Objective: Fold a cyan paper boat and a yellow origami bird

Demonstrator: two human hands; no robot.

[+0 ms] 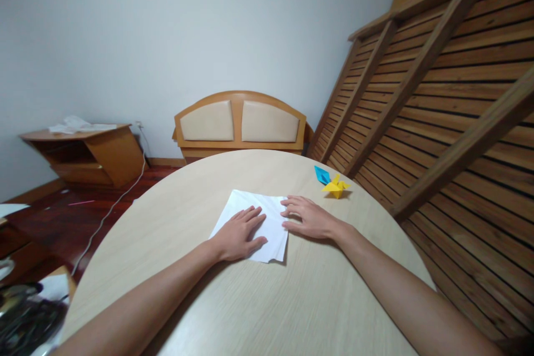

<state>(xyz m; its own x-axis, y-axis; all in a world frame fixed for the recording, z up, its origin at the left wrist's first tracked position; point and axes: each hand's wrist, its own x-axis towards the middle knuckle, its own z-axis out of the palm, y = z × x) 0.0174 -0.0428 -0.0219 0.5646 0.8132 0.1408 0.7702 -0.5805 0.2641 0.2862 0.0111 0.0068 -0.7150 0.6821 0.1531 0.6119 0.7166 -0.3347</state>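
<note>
Paper figures (334, 183) beyond white sheet (273, 225)

No writing, label, brand, number or sign can be read anywhere in the view. The white paper (254, 222) on the table (292, 300) is blank on the side that shows. The yellow (336, 186) and blue (321, 174) folded figures near the table's far right edge carry no print, and the papers (77, 124) on the cabinet (95, 156) are too small to read.
</note>
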